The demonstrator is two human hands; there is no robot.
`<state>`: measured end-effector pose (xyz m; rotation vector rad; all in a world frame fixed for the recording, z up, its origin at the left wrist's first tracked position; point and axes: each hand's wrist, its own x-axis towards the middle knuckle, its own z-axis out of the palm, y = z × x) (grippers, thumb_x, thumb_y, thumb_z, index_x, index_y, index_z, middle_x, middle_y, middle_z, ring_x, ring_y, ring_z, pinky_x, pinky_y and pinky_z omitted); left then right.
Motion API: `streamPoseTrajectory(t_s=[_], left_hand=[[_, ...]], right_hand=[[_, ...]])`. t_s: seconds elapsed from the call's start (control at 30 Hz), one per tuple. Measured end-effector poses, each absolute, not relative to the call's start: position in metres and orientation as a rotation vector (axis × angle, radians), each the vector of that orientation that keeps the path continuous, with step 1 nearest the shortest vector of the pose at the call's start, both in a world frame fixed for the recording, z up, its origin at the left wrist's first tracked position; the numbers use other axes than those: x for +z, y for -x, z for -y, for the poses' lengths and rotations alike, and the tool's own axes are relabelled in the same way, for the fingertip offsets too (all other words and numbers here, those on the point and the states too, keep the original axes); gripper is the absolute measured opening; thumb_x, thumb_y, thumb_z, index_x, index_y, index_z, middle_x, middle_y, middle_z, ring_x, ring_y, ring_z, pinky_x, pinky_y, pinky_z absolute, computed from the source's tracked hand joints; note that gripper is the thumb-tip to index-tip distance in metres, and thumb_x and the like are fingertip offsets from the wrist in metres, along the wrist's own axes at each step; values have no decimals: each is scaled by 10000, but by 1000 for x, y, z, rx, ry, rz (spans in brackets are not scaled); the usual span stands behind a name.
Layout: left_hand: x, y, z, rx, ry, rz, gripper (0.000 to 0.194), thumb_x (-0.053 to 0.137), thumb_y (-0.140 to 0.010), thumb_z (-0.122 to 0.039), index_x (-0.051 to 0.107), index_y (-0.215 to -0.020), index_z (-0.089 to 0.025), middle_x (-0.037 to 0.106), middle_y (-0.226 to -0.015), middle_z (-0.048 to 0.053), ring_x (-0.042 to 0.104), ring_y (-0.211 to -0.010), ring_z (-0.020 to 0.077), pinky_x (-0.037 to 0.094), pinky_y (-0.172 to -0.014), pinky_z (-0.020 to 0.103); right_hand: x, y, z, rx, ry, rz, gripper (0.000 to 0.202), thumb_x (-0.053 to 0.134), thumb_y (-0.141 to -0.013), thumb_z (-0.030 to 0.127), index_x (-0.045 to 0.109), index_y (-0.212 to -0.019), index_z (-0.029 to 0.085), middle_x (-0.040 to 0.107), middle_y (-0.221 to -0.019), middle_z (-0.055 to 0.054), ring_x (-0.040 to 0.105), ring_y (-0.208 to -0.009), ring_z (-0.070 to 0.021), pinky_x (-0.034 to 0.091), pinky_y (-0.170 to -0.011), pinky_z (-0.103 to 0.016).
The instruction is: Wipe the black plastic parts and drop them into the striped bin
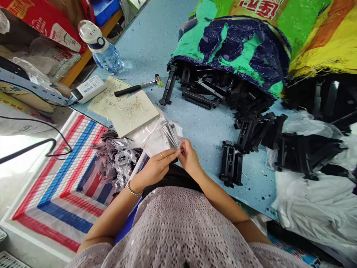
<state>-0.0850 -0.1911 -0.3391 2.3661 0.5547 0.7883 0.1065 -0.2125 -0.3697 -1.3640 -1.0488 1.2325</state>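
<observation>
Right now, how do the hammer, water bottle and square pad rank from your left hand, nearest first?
From the left hand, head view:
1. Square pad, just ahead-left.
2. Hammer, beyond the pad.
3. Water bottle, farther up left.

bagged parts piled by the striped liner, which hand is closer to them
Left. The left hand is just right of the bagged parts; the right hand is farther right, past the left one, at the clear plastic bag.

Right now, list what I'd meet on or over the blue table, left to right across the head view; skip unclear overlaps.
White device, left hand, right hand, nearest black parts, white sheeting.
</observation>
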Motion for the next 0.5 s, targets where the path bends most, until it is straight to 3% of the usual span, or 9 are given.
streamPoseTrajectory(t_s=[0.13, 0.23, 0.3, 0.4, 0.5], left_hand=[[-347, 73, 193, 726, -2540, -535, 651, 459, -935, -47, 388, -1561, -212, 574, -1457, 151, 621, -1299, 245, 589, -1054, 443], [-327, 72, 203, 746, -2539, -569, 496, 541, -977, -167, 500, -1471, -196, 651, -1354, 138, 677, -1210, 243, 615, -1010, 418], [-299, 89, 214, 764, -2449, -607, 439, 564, -985, -196, 553, -1422, -234, 691, -1289, 105, 692, -1176, 217, 616, -1004, 379], [-263, 145, 221, 625, -2353, -765, 431, 624, -958, -264, 606, -1381, -340, 718, -1263, 58, 710, -1132, 227, 621, -976, 382], [-282, 204, 199, 322, -2269, -1003, 381, 611, -923, -414, 686, -1289, -336, 748, -1219, 60, 746, -1010, 272, 634, -835, 382]], right_hand=[[-377, -108, 223, 1278, 1313, 943, 519, 700, -849, 407, 404, -1257, 279, 671, -895, 18, 616, -727, -154, 507, -731, -293], [-366, -110, 237, 1292, 1304, 1112, 337, 654, -902, 377, 524, -1189, 258, 684, -970, -7, 644, -871, -168, 511, -842, -314], [-349, -116, 246, 1486, 1177, 1246, 250, 608, -944, 400, 601, -1135, 238, 702, -984, -21, 663, -915, -175, 522, -865, -326], [-320, -140, 257, 1715, 1047, 1458, 289, 542, -994, 443, 662, -1146, 228, 740, -1016, -36, 701, -911, -176, 543, -845, -336], [-298, -183, 265, 1238, 1556, 1706, 254, 546, -1005, 416, 702, -1097, 238, 757, -1022, -42, 705, -915, -195, 521, -844, -339]])
